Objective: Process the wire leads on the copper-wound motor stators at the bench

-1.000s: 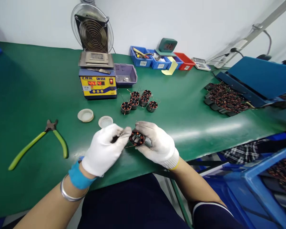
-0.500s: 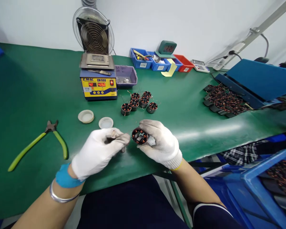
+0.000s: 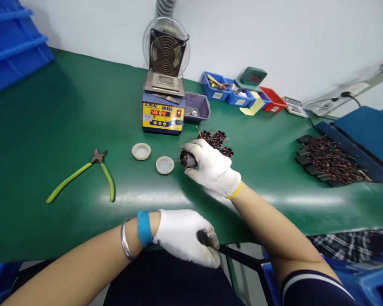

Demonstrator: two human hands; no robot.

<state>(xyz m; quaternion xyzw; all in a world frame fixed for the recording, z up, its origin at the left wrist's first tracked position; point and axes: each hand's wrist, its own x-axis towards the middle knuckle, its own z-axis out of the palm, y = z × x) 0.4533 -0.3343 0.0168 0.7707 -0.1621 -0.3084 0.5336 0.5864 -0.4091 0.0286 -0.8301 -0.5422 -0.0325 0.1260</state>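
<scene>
My right hand (image 3: 212,168), in a white glove, grips a dark wire-wound coil (image 3: 189,160). The coil is tipped sideways, its copper windings facing left and a thin wire reaching towards a small round dish (image 3: 164,165). Several similar coils (image 3: 216,142) stand just beyond this hand, some partly covered by it. My left hand (image 3: 188,238), gloved in white with grimy fingertips, is at the table's front edge with its fingers curled together. Whether anything is inside them is hidden. A second round dish (image 3: 141,151) lies further left.
Green-handled cutters (image 3: 98,157) lie at left. A yellow-fronted solder pot (image 3: 163,117) with a fan (image 3: 166,55) stands at the back, beside a purple tray (image 3: 199,102). Blue bins (image 3: 215,93) and a red bin (image 3: 273,100) line the wall. More coils (image 3: 332,159) are piled at right.
My left hand has moved down and right to the table edge. My right hand has moved forward to the coil group, and the coil in it now lies sideways. The view has shifted left.
</scene>
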